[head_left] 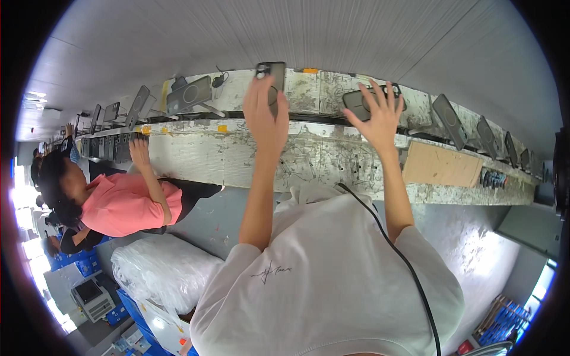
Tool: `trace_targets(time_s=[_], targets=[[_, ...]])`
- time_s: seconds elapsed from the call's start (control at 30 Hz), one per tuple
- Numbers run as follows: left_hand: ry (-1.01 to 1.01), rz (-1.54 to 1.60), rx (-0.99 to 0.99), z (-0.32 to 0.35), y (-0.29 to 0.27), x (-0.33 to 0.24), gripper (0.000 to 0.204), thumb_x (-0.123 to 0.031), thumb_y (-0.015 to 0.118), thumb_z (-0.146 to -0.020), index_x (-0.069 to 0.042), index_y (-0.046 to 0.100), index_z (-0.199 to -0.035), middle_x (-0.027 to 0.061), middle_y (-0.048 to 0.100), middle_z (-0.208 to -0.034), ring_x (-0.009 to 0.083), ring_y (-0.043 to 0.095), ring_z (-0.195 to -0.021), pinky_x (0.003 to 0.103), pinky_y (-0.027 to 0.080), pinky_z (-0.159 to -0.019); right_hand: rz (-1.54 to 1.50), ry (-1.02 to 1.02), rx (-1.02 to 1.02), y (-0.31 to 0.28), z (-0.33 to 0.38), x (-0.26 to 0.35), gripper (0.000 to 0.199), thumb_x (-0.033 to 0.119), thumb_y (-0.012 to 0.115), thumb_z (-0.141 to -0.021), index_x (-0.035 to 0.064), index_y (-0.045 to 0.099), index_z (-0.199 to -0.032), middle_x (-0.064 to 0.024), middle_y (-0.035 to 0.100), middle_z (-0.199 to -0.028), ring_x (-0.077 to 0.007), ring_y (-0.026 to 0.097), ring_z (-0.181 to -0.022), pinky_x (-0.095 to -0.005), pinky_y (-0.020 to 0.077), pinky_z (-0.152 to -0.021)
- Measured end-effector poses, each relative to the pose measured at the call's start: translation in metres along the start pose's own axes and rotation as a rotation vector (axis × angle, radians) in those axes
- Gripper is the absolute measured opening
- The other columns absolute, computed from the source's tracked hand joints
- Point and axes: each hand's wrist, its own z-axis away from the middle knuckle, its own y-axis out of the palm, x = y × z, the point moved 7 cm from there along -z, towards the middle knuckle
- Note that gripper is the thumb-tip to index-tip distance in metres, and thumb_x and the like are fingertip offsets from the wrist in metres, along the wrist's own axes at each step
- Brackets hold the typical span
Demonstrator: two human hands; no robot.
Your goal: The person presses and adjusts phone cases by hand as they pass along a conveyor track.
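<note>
A dark phone case (276, 70) with a camera cutout and a ring on its back stands almost upright on the far side of the bench. Slightly smeared by motion, my left hand (265, 115) has its fingers along the case's left side and its thumb over the right part. To the right, a second phone case (354, 105) lies tilted on its long side over the conveyor slot. My right hand (380, 121) reaches over it with fingers spread wide, partly covering the ring and the middle; whether the fingertips touch it is unclear.
More phone cases on stands line both sides, such as a left one (190, 95) and a right one (449, 121). A brown board (442, 164) lies on the worn white bench (237, 154). At left sits a co-worker in a pink shirt (127, 204), beside a plastic-wrapped bundle (160, 270).
</note>
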Motion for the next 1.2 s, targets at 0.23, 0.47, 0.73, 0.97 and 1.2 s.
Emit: trace_targets(time_s=[0.23, 0.47, 0.73, 0.97, 1.2], targets=[[0.215, -0.201, 0.452, 0.001, 0.133, -0.021, 0.051, -0.047, 0.05, -0.118, -0.026, 0.061, -0.163, 0.0094, 0.057, -0.17, 0.04, 0.049, -0.16, 0.069, 0.023, -0.135, -0.141, 0.109, 0.034, -0.041, 0.015, -0.089, 0.066, 0.057, 0.079, -0.099, 0.0223, 0.071, -0.154, -0.0055, 0.059, -0.17, -0.037, 0.038, -0.167, -0.0669, 0.0089, -0.137], [0.341, 0.155, 0.574, 0.057, 0.122, -0.121, 0.063, -0.031, 0.064, -0.109, -0.008, 0.053, -0.166, 0.0232, 0.044, -0.176, 0.0396, 0.037, -0.167, 0.068, 0.018, -0.137, -0.687, 0.06, -0.052, -0.059, -0.021, 0.019, 0.053, 0.023, 0.08, -0.1, 0.0111, 0.07, -0.151, -0.0128, 0.07, -0.154, -0.0424, 0.055, -0.153, -0.0544, 0.038, -0.13], [-0.117, 0.53, 1.181, 0.119, 0.003, -0.091, 0.046, -0.025, 0.071, -0.109, -0.006, 0.069, -0.151, 0.0201, 0.069, -0.154, 0.0395, 0.064, -0.143, 0.053, 0.043, -0.127, -0.4, -0.262, 0.159, 0.026, -0.038, 0.113, 0.064, 0.045, 0.08, -0.101, 0.0223, 0.065, -0.158, -0.0124, 0.049, -0.174, -0.0432, 0.036, -0.165, -0.0689, 0.0254, -0.134], [0.068, 0.161, 0.317, -0.014, -0.036, 0.042, 0.058, -0.024, 0.09, -0.096, -0.013, 0.071, -0.15, 0.0109, 0.069, -0.159, 0.0363, 0.051, -0.159, 0.052, 0.037, -0.13, -0.281, -0.053, 0.082, 0.023, -0.008, 0.01, 0.064, 0.049, 0.078, -0.1, 0.0193, 0.069, -0.156, -0.0117, 0.048, -0.176, -0.0436, 0.029, -0.169, -0.0679, 0.0105, -0.138], [0.213, 0.15, 0.89, -0.038, 0.088, 0.036, 0.122, -0.064, 0.103, -0.068, -0.022, 0.052, -0.171, 0.0074, 0.039, -0.184, 0.0401, 0.025, -0.173, 0.068, 0.016, -0.138, -0.179, 0.141, 0.079, -0.021, 0.017, -0.076, 0.069, 0.05, 0.079, -0.1, 0.0203, 0.064, -0.161, -0.0147, 0.05, -0.175, -0.0433, 0.028, -0.17, -0.0676, 0.006, -0.138]])
